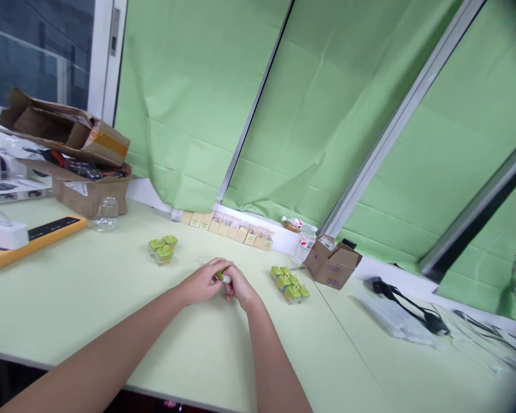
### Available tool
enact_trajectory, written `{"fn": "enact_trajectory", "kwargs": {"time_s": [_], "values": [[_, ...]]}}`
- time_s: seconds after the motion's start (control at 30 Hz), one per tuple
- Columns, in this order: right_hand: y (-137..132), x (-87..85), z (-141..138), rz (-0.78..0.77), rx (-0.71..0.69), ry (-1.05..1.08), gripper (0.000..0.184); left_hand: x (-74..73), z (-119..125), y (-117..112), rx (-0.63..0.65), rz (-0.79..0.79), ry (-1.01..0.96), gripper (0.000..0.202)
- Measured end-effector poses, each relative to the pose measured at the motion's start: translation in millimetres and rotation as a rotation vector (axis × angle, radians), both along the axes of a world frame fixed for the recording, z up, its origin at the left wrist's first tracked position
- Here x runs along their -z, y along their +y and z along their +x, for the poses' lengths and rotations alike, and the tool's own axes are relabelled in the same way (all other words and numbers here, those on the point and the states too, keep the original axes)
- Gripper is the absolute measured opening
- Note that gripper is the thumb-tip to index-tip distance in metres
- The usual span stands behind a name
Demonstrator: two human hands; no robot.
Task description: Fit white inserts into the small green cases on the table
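Observation:
Both my hands meet over the middle of the pale green table (69,298). My left hand (204,282) and my right hand (241,288) have their fingers closed together around one small green-lidded jar (222,274), mostly hidden between them. A cluster of three similar green-lidded jars (162,249) stands to the left of my hands. Another cluster of several green-lidded jars (289,283) stands to the right.
A row of small boxes (226,225) lines the window sill under green blinds. Open cardboard boxes (75,160) sit at the far left, with an orange power strip (34,235) and a clear glass (106,215). A small brown box (332,264), a water bottle (303,244) and a black cable (406,301) lie to the right.

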State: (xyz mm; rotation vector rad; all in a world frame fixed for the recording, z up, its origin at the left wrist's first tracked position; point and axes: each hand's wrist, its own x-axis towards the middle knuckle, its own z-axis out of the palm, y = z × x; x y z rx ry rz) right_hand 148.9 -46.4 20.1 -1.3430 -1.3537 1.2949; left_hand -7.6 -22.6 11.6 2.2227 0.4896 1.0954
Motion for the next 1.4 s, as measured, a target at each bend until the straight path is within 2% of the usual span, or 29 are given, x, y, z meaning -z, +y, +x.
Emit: {"fn": "enact_trajectory", "kwargs": {"time_s": [0.13, 0.2, 0.27, 0.3, 0.4, 0.47, 0.57, 0.67, 0.77, 0.87, 1.0, 1.07, 1.2, 1.4], "values": [[-2.2, -2.5, 1.8, -0.131, -0.075, 0.111, 0.021, 6.9, 3.0, 6.7, 0.005, -0.013, -0.032, 0.062], [-4.5, -6.8, 4.0, -0.15, -0.114, 0.168, 0.02, 12.0, 4.0, 13.7, -0.018, -0.062, -0.075, 0.06], [-6.0, -11.0, 7.6, -0.129, -0.093, 0.168, 0.027, 16.8, 4.9, 21.4, -0.048, -0.149, -0.153, 0.055], [-6.1, -12.0, 10.0, -0.096, -0.037, 0.121, 0.032, 18.5, 5.4, 24.8, -0.049, -0.216, -0.199, 0.053], [-3.9, -8.6, 17.9, 0.087, 0.242, -0.244, 0.034, 18.2, 6.5, 30.2, -0.004, -0.433, -0.309, 0.049], [-1.8, -1.9, 21.5, 0.188, 0.347, -0.563, 0.029, 14.0, 6.8, 29.6, 0.019, -0.523, -0.346, 0.043], [-1.1, 7.7, 21.6, 0.202, 0.324, -0.871, 0.033, 6.3, 6.2, 26.6, 0.04, -0.603, -0.381, 0.034], [-3.1, 9.4, 18.9, 0.187, 0.31, -0.956, 0.039, 2.5, 5.1, 25.6, 0.064, -0.65, -0.402, 0.029], [-5.1, 2.9, 16.4, 0.248, 0.382, -0.945, 0.043, 2.8, 4.5, 26.9, 0.089, -0.685, -0.422, 0.027], [-7.2, -7.9, 9.7, 0.41, 0.473, -0.823, 0.034, 3.4, 4.2, 28.3, 0.098, -0.721, -0.445, 0.026], [-13.5, -20.6, -9.9, 0.745, 0.4, -0.606, 0.022, 1.1, 4.9, 27.2, 0.086, -0.748, -0.468, 0.023], [-16.9, -23.5, -19.1, 0.824, 0.325, -0.582, 0.018, 0.1, 6.2, 25.7, 0.099, -0.754, -0.476, 0.021], [-17.5, -21.3, -24.1, 0.785, 0.22, -0.595, 0.02, 2.9, 10.1, 23.6, 0.164, -0.766, -0.458, 0.021], [-10.5, -14.2, -16.7, 0.679, 0.202, -0.52, 0.016, 11.8, 14.5, 20.8, 0.159, -0.711, -0.379, 0.032]]}}
